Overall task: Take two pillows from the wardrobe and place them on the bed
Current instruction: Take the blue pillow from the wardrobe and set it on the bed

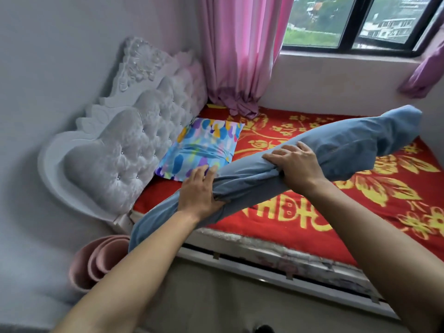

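Observation:
A long blue pillow [341, 145] is held aslant above the bed [300, 212], one end hanging off the near edge, the other raised toward the window. My left hand [199, 191] grips its lower part. My right hand [298, 164] clutches its bunched middle. A multicoloured pillow [204, 145] lies flat on the red and yellow bedspread beside the headboard, just beyond my left hand.
A white tufted headboard [125, 150] stands on the left against the wall. Pink curtains [242, 56] hang down onto the bed's far corner under a window [355, 22]. Stacked pink basins [96, 263] sit on the floor by the bed's near left corner.

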`<action>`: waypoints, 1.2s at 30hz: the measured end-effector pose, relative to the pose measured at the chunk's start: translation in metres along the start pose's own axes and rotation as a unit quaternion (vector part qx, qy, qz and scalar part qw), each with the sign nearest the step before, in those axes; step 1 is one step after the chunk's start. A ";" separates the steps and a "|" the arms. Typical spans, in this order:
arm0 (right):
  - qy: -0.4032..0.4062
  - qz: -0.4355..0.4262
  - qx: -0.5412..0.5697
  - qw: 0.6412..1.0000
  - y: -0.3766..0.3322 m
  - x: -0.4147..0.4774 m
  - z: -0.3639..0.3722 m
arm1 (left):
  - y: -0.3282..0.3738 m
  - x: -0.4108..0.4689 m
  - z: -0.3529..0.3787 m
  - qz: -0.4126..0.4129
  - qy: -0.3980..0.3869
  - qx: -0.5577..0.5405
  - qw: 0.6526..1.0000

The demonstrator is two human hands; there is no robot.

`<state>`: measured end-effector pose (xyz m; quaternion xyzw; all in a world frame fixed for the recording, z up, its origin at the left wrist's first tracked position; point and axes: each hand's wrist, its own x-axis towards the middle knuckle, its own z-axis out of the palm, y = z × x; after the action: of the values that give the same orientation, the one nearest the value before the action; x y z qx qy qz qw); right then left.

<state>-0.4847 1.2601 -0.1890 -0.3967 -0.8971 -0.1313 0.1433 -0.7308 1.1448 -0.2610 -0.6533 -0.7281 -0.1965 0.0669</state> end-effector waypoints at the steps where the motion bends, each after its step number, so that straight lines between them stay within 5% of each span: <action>1: 0.000 -0.002 0.002 1.000 0.002 0.014 0.009 | -0.011 0.012 0.008 -0.016 -0.025 -0.006 1.000; 5: -0.007 -0.018 0.021 1.000 0.015 0.070 0.059 | -0.045 0.058 0.044 -0.065 -0.130 -0.052 0.988; 13: -0.079 0.011 0.115 0.990 0.067 0.216 0.172 | -0.092 0.189 0.090 -0.034 -0.093 0.034 0.994; 19: -0.085 0.001 0.136 0.987 0.076 0.314 0.227 | -0.136 0.270 0.110 -0.097 -0.096 0.022 0.990; 25: -0.040 -0.005 0.083 0.996 0.080 0.393 0.258 | -0.182 0.347 0.136 -0.122 -0.091 -0.060 0.986; 28: 0.034 0.114 0.079 0.990 0.087 0.428 0.266 | -0.198 0.396 0.150 -0.144 -0.099 -0.152 0.973; 32: 0.052 0.409 0.176 0.894 0.077 0.456 0.293 | -0.227 0.458 0.166 -0.179 -0.107 -0.277 0.938; 36: -0.030 0.549 0.334 0.766 0.033 0.450 0.357 | -0.263 0.500 0.189 -0.238 -0.107 -0.433 0.863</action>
<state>-0.8041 1.7097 -0.3520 -0.7521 -0.5177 0.2898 0.2870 -1.0265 1.6598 -0.3087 -0.4407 -0.7058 -0.4307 -0.3494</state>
